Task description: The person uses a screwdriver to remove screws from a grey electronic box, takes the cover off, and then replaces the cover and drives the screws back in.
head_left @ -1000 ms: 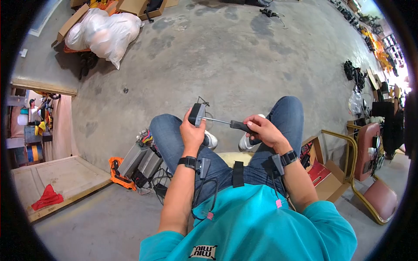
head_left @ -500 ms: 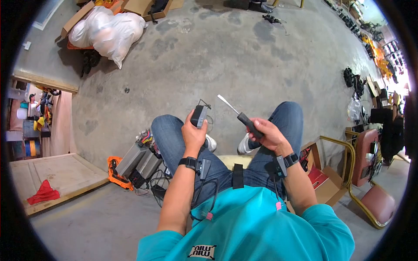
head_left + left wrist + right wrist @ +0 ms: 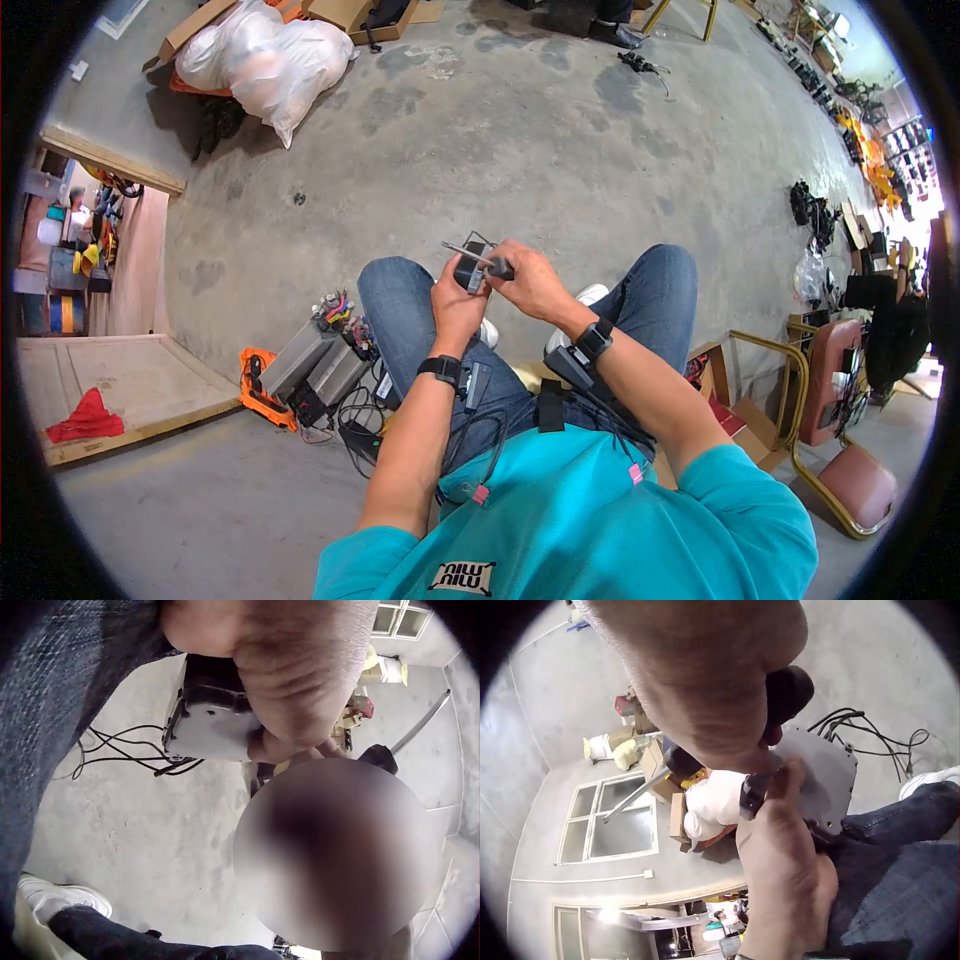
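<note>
The grey-and-black box [image 3: 468, 277] is gripped between the knees by the left hand [image 3: 456, 314] — seemingly for steadiness. Close to it, the screwdriver [image 3: 501, 269] is held by its handle in the right hand [image 3: 536, 286], perhaps so that its shaft is kept free.

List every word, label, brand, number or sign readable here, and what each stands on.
"miu miu", probably: two stacked words on the patch of the turquoise shirt, upside down in the head view.
The white label near the grey metal boxes: too small to read.
The grey-faced device in the left hand: no readable lettering.
</note>
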Available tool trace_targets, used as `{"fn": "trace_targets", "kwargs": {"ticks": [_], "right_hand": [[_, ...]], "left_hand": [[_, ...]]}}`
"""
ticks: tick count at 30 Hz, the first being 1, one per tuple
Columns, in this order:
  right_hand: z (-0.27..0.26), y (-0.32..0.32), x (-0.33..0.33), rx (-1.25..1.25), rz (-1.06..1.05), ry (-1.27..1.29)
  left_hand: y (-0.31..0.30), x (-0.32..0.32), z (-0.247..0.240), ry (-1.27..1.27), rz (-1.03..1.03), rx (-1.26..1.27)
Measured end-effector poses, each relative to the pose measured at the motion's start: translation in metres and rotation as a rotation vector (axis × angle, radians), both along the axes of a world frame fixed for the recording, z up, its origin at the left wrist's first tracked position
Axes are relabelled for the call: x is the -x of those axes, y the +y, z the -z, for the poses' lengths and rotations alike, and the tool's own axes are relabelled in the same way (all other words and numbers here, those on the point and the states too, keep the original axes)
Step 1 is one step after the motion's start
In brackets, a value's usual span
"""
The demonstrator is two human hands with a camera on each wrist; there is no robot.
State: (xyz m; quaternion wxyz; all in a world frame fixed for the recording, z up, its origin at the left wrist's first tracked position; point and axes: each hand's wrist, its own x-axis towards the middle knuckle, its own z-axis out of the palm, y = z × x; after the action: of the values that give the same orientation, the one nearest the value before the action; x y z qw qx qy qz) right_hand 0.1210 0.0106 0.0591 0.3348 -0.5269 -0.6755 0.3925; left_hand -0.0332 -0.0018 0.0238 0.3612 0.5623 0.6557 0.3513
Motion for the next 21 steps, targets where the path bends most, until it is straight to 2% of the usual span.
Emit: {"fn": "trace_targets", "kwargs": {"ticks": [8,12,21], "right_hand": [[-0.005,0.004,-0.004,0.009,-0.046,-0.061],[-0.005,0.005,-0.005,-0.032,-0.068,-0.061],[-0.005,0.014,-0.017,-0.021,-0.174,-0.085]], "left_hand": [[0.000,-0.007,-0.014,0.023,-0.020,-0.014],[0.000,-0.004,-0.004,-0.012,-0.002,-0.025],[-0.001,-0.007,-0.014,0.012,0.048,0.079]]}}
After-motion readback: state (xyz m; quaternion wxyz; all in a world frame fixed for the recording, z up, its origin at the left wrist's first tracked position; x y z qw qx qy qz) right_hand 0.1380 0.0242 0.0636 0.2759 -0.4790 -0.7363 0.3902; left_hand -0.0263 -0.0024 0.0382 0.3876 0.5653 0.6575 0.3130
